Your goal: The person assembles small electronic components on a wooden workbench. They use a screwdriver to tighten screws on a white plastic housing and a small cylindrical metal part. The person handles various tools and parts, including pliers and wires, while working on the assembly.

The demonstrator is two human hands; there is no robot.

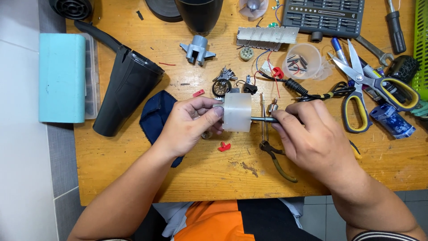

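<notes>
A worn wooden tabletop (pixel 133 178) fills the frame, crowded along its upper half and barer toward the lower edge, where the hands have room to work. At the far left a pale turquoise plastic box (pixel 61 76) overhangs the tabletop's edge, and beside it lies a black conical plastic housing (pixel 127 89), tipped on its side. Yellow-handled scissors (pixel 370 89) lie open at right, below a dark grey screwdriver-bit case (pixel 323 15). At centre the left hand (pixel 187 125) is closed around the end of a translucent white plastic cylinder (pixel 237 112), holding it level, seemingly to steady it. The right hand (pixel 312 134) pinches a slim dark metal tool (pixel 265 119), its tip meeting the cylinder's right face. Green-handled pliers (pixel 276 156) rest just beneath.
</notes>
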